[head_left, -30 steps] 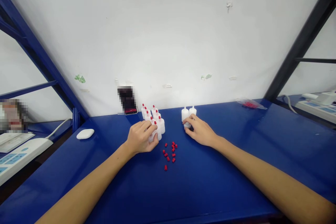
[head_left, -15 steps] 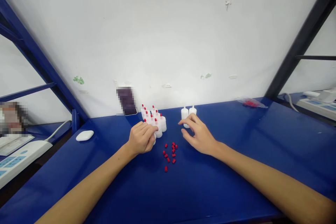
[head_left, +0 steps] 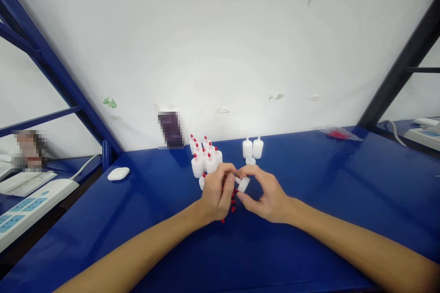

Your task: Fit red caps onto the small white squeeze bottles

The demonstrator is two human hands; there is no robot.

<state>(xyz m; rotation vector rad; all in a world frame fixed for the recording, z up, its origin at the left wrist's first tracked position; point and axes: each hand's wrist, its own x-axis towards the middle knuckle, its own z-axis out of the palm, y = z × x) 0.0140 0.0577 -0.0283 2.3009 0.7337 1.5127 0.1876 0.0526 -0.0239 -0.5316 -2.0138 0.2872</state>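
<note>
A blue table (head_left: 309,219) fills the lower part of the view, its far edge set against a scuffed white wall (head_left: 220,46), with blue shelf struts (head_left: 51,68) slanting up at the left and a dark one at the right. Two bare forearms reach in from the near edge and meet around the table's middle. The left hand (head_left: 217,194) is curled, fingertips pinched together against the tip of a small white bottle (head_left: 243,184) that lies tilted between the two hands; whether a cap sits between those fingertips cannot be told. The right hand (head_left: 266,194) grips that bottle's body, thumb below and fingers wrapped over the top.

Just beyond the left hand, toward the far edge, stands a tight cluster of red-capped white bottles (head_left: 205,158), with one more capped bottle (head_left: 202,181) just beside the left hand's knuckles. Beyond the right hand stand two uncapped bottles (head_left: 252,148) side by side, a third low white piece (head_left: 250,161) just in front of them. Loose red caps (head_left: 233,201) lie scattered on the table beneath and between the hands, partly hidden by the fingers.

A white oval object (head_left: 118,173) rests near the far left corner. A clear bag of red pieces (head_left: 338,134) lies near the far right corner. White power strips (head_left: 24,199) sit on a neighbouring surface at left.
</note>
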